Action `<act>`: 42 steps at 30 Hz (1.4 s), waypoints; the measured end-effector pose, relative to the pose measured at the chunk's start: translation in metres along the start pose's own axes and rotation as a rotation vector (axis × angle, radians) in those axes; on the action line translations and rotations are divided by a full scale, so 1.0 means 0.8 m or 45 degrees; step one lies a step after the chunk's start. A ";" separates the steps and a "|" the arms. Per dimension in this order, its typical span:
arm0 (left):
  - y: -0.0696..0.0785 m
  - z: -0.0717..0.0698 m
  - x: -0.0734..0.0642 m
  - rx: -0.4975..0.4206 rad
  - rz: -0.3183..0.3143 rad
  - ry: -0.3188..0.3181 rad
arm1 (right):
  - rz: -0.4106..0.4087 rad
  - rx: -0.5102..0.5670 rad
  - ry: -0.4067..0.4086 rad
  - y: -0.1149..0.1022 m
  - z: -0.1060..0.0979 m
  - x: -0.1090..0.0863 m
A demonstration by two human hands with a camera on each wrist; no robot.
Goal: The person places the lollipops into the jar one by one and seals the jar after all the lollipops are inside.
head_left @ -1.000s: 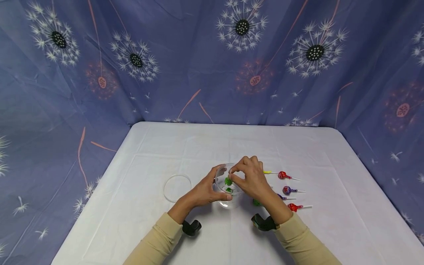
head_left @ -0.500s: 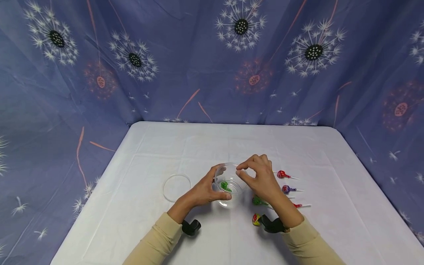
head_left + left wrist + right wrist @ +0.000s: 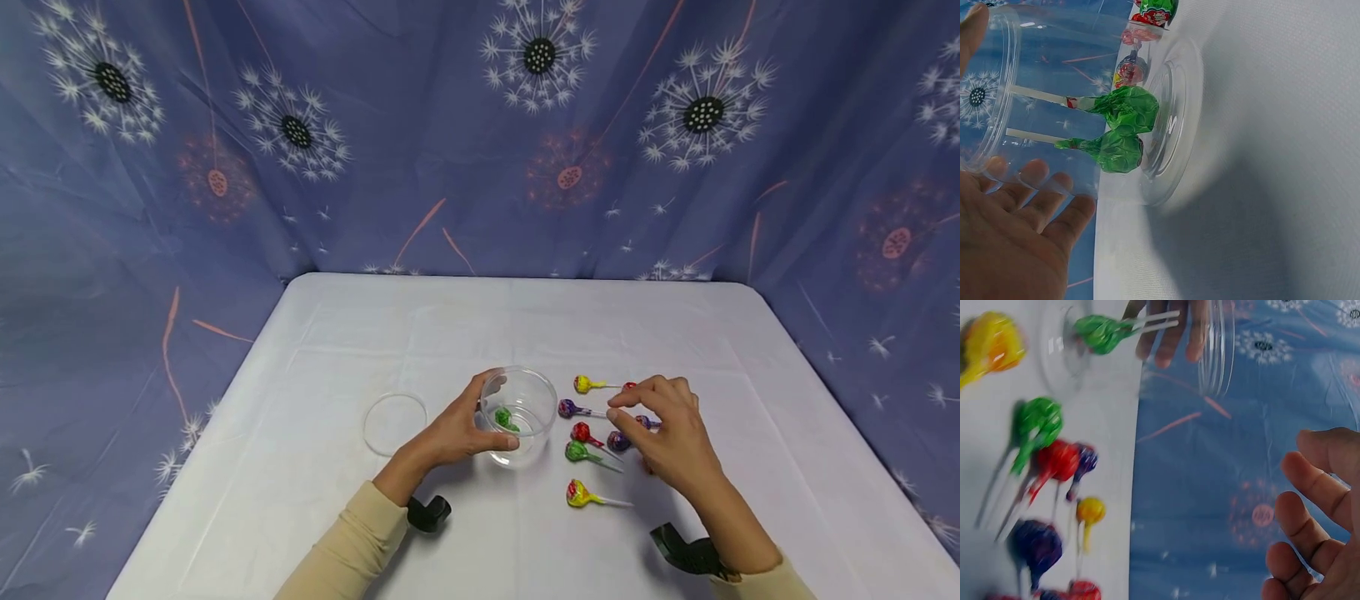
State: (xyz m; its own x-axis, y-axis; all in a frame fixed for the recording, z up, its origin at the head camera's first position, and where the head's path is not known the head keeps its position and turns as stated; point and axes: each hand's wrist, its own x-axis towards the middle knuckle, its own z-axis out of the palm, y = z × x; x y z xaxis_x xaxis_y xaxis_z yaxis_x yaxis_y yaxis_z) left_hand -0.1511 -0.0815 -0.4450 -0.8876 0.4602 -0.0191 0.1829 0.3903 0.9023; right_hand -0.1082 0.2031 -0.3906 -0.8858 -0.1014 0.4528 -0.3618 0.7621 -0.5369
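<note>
My left hand (image 3: 453, 429) grips a clear plastic jar (image 3: 542, 437) from its left side, thumb across the front and fingers behind. The jar is tilted, its open mouth facing up. Two green-wrapped lollipops (image 3: 1132, 109) lie inside it, heads near the base and white sticks toward the mouth, as the left wrist view shows. My right hand (image 3: 671, 429) hovers over the lollipops at the right, thumb and forefinger apart. Nothing is between its fingers (image 3: 1300, 515) in the right wrist view. Below it, a purple lollipop (image 3: 618, 441) and others are partly hidden.
Several lollipops lie right of the jar, including a yellow one (image 3: 582, 384), a red one (image 3: 581, 432), a green one (image 3: 576, 451) and a yellow-and-red one (image 3: 579, 493) in front. A clear round lid (image 3: 366, 425) lies left of the jar. A patterned curtain (image 3: 420, 150) surrounds the table.
My right hand has let go of a green lollipop inside the jar and moved right, over the lollipops on the table. My left hand keeps holding the jar in place.
</note>
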 end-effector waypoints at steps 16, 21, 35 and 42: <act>0.003 0.000 0.000 -0.010 0.002 -0.015 | 0.187 -0.068 -0.006 0.033 -0.001 -0.069; 0.003 0.000 0.000 -0.009 -0.007 -0.012 | 0.169 -0.032 0.002 0.041 0.009 -0.087; 0.002 -0.001 -0.001 -0.013 -0.014 -0.020 | 0.457 -0.048 -0.313 0.045 0.032 -0.110; 0.005 -0.001 -0.003 -0.008 -0.015 -0.019 | 0.542 -0.041 -0.418 0.050 0.037 -0.113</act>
State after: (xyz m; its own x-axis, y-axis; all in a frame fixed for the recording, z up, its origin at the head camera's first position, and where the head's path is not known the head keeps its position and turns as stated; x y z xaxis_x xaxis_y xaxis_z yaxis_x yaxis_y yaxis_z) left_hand -0.1485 -0.0818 -0.4412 -0.8832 0.4675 -0.0364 0.1696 0.3909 0.9047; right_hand -0.0512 0.2240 -0.4745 -0.9984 0.0300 -0.0490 0.0534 0.7981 -0.6001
